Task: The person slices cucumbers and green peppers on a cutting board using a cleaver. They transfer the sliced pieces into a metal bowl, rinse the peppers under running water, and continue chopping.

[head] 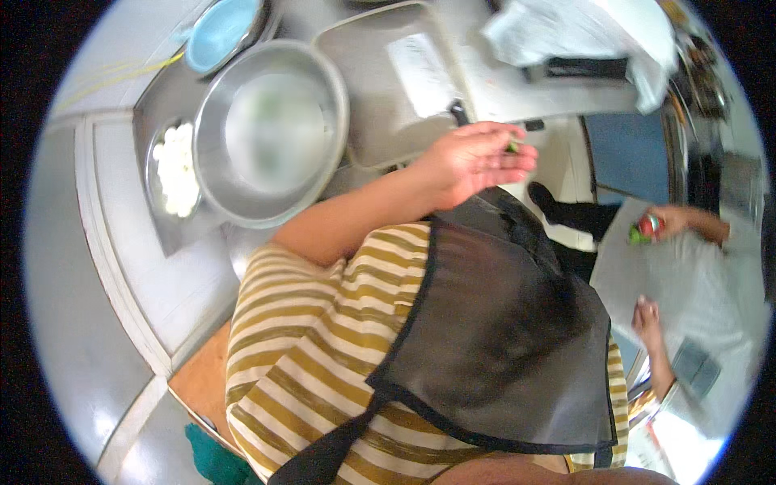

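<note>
My left hand [485,159] reaches across in front of my body from the left, with its fingers curled together. Between the fingers shows a small green piece [512,146], mostly covered and too blurred to name. Just beyond this hand, a black handle [459,113] lies at the edge of a shallow metal tray [370,79]; what it belongs to is hidden. To the left of my forearm stands a large steel basin [209,139], its contents blurred white with some green. My right hand is out of view.
A metal dish of white pieces [176,170] sits left of the basin, a blue bowl [221,33] behind it. A white sheet [418,73] lies in the tray. On the right, a co-worker [697,273] in light clothing holds a red and green object [650,227].
</note>
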Demonstrator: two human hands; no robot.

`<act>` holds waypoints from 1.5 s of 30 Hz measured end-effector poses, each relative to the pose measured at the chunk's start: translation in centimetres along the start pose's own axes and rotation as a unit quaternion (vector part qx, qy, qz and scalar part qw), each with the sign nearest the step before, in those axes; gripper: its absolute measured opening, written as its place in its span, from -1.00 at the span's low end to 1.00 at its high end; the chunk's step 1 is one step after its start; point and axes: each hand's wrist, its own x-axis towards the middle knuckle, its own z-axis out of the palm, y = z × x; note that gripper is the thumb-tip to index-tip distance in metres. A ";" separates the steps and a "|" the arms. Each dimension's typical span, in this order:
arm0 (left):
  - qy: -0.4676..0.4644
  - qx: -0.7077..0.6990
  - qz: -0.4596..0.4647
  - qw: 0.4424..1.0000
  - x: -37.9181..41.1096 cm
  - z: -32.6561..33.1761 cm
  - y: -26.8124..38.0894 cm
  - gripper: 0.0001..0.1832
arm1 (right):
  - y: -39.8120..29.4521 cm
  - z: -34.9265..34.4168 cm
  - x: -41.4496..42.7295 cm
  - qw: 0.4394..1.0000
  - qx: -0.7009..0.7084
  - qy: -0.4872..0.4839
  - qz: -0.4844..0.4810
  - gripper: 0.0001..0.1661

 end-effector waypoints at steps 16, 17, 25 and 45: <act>0.015 0.026 -0.064 0.997 10.3 7.7 -17.5 -0.70 | -22.0 36.3 -10.1 0.593 0.478 0.047 0.647 -0.76; 0.015 0.054 -0.078 0.995 10.9 7.6 -18.7 -0.71 | -23.3 37.6 -11.1 0.554 0.493 0.063 0.668 -0.76; 0.061 0.126 -0.276 0.951 16.2 3.2 -25.2 -0.76 | -35.2 45.2 -16.3 0.480 0.522 0.062 0.702 -0.74; -0.133 0.451 -0.443 0.764 17.5 11.1 -45.8 -0.78 | -30.9 36.1 -25.5 0.446 0.486 0.173 0.731 -0.68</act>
